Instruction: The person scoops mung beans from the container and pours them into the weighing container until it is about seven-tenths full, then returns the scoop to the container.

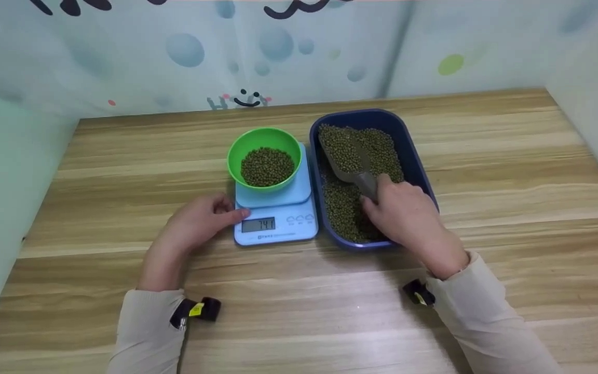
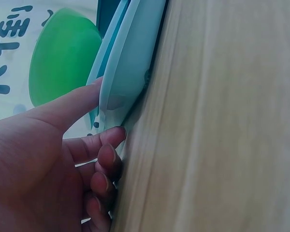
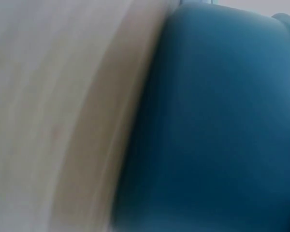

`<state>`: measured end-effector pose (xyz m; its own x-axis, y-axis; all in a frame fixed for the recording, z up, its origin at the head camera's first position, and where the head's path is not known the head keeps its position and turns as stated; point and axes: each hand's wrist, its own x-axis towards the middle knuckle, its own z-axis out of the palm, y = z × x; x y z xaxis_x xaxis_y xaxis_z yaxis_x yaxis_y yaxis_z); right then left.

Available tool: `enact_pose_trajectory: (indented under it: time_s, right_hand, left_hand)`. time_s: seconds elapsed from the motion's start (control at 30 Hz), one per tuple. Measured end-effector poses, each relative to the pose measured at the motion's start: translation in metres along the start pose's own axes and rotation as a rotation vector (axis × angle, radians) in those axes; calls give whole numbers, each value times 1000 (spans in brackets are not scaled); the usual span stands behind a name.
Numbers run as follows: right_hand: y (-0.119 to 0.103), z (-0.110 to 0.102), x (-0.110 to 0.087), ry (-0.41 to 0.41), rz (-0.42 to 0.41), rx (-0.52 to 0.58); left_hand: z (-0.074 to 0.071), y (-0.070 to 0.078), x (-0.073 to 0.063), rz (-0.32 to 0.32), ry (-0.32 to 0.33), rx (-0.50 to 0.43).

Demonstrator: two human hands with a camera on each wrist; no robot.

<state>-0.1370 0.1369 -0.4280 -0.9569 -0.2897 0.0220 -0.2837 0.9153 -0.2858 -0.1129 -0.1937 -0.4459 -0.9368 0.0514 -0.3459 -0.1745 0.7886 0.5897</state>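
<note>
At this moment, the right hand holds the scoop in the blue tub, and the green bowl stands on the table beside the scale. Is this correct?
Not on the table: the head view shows the green bowl standing on the scale. The rest is right.

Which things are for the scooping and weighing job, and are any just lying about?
For the job:
- scoop, gripped by the right hand
- blue tub of grains
- green bowl with some grains inside
- scale under the bowl, touched by the left hand

Not scooping or weighing, just there:
- wooden table
- spotted wall
- wrist cameras
</note>
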Motion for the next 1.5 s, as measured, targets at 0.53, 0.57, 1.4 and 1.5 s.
enact_pose_trajectory:
  time_s: [0.53, 0.57, 1.4, 1.5]
  right_hand:
    - [1, -5, -2, -27, 20, 14]
    - [1, -6, -3, -29, 21, 16]
    - [1, -37, -10, 39, 13, 29]
    - [0, -40, -10, 37, 12, 29]
  left_hand:
    - [1, 0, 0, 4, 5, -5]
    - [1, 0, 0, 3, 3, -7]
    - [0, 0, 0, 16, 16, -4]
    - [0, 0, 0, 11, 18, -9]
